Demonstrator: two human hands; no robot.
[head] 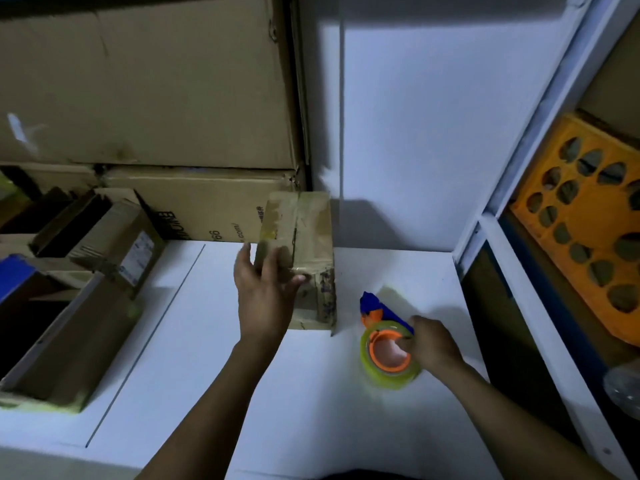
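A small taped cardboard box [310, 237] stands on the white table [207, 393], near the back wall. My left hand [265, 289] is at the box's left front side with fingers spread and fairly straight, thumb lying over its near top edge. To the right, my right hand [431, 344] grips a tape dispenser [386, 348] with a blue body, an orange core and a roll of clear yellowish tape, resting on the table.
Large cardboard cartons [145, 81] are stacked at the back left. Several smaller open boxes [69, 323] crowd the table's left side. A white shelf frame [512, 220] rises at the right, with an orange perforated crate [585, 230] inside it.
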